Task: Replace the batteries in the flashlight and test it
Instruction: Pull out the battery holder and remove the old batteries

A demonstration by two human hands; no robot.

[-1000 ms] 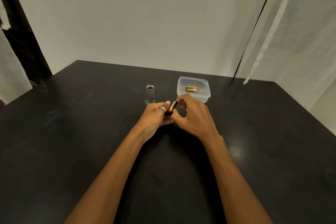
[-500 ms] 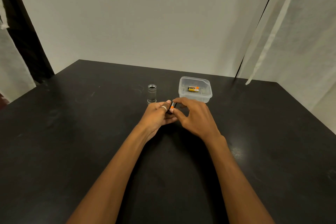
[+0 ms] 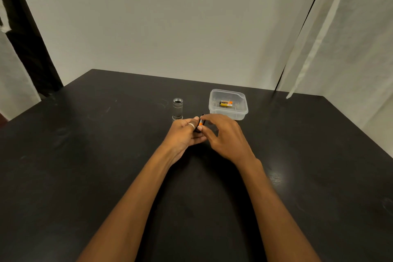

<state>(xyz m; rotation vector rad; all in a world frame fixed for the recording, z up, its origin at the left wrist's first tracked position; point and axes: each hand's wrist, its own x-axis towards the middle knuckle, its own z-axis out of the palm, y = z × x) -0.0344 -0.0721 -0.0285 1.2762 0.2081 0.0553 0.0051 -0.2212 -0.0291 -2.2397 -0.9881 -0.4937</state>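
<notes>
My left hand [image 3: 184, 134], with a ring on one finger, is closed around a small black battery holder [image 3: 201, 124] with an orange battery in it. My right hand [image 3: 225, 136] pinches the same piece from the right with thumb and fingertips. Most of the holder is hidden by the fingers. The silver flashlight body [image 3: 177, 109] stands upright and open-ended on the black table [image 3: 85, 176], just beyond my left hand. A yellow and orange battery [image 3: 226, 103] lies in a clear plastic box [image 3: 242, 110] behind my right hand.
A white wall rises behind the table's far edge. White curtains hang at the left and right. The table's right edge runs close to the right-hand curtain.
The orange battery stood up between my hands a second ago. Now it sits lower, pressed into the black holder, and my right fingers have closed in over it.
</notes>
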